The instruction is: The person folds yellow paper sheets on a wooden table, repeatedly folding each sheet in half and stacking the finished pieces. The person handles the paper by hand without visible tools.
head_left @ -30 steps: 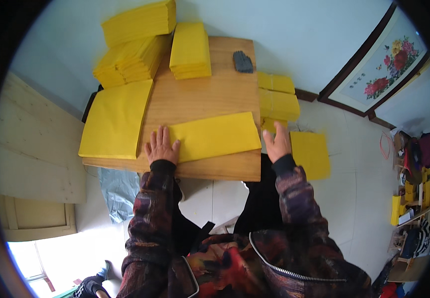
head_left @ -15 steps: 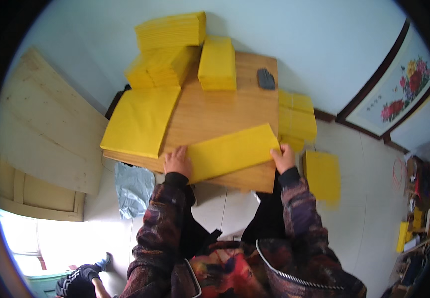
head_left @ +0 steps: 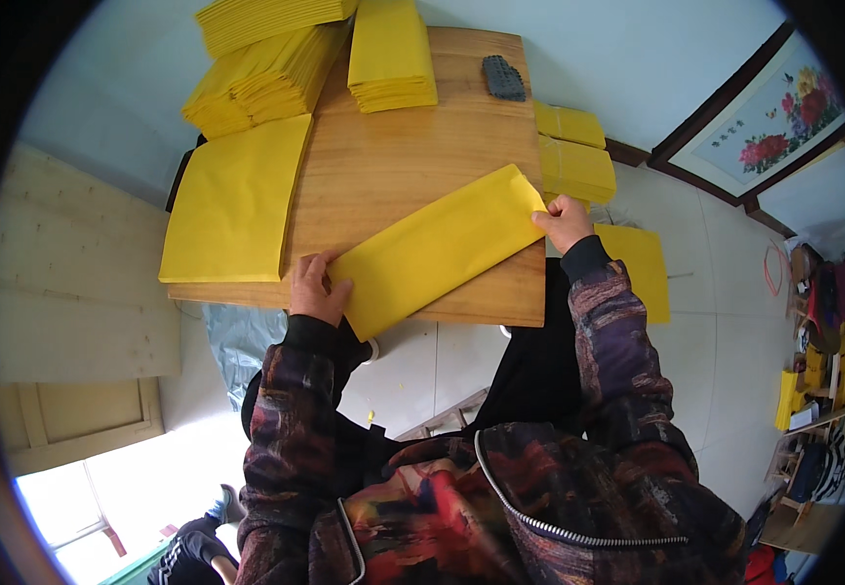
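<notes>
A long folded sheet of yellow paper (head_left: pixel 437 244) lies aslant at the front of the wooden table (head_left: pixel 422 161), its lower left corner past the front edge. My right hand (head_left: pixel 567 222) pinches its right end between thumb and fingers. At the left end rests my left hand (head_left: pixel 319 290), fingers bent and thumb spread apart, touching the paper's edge. Left of that hand is a wide flat stack of yellow paper (head_left: pixel 232 205). Whether the folded piece has one layer or several cannot be seen.
Folded yellow stacks (head_left: pixel 266 83) fill the far left, beside another upright stack (head_left: pixel 390 58). A dark grey object (head_left: pixel 503 78) lies at the far right corner. Tied yellow bundles (head_left: pixel 578 171) stand beyond the right edge. Below the left corner hangs a grey plastic sheet (head_left: pixel 237 341). Another person (head_left: pixel 193 556) sits lower left.
The folded paper has turned, its right end swinging farther away. My right hand has moved with that end, while my left hand stays by the left end. The view has tilted downward.
</notes>
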The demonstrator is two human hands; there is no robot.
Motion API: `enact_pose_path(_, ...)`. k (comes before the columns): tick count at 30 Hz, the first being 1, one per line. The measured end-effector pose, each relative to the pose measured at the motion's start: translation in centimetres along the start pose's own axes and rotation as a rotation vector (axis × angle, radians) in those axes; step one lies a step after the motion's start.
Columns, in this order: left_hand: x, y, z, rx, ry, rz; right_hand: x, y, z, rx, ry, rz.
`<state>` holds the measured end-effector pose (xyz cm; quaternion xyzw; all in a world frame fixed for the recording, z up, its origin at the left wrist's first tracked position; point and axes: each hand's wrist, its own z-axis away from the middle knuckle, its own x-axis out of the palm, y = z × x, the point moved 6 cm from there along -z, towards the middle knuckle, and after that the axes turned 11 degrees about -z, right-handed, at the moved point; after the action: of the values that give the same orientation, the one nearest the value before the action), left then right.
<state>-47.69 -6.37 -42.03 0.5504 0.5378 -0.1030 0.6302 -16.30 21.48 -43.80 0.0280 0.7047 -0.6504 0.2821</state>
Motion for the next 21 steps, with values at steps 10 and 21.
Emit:
enact_pose_path(10,1.9,0.1,11.5,-0.503,-0.124,0.681,-1.7,0.9,2.0,0.235,-0.168,-0.332)
enact_pose_path(21,8.1,11.5,11.0,-0.641,-0.810,1.386,-2.8,-1.2,11.8,0.596,-0.444,-0.621)
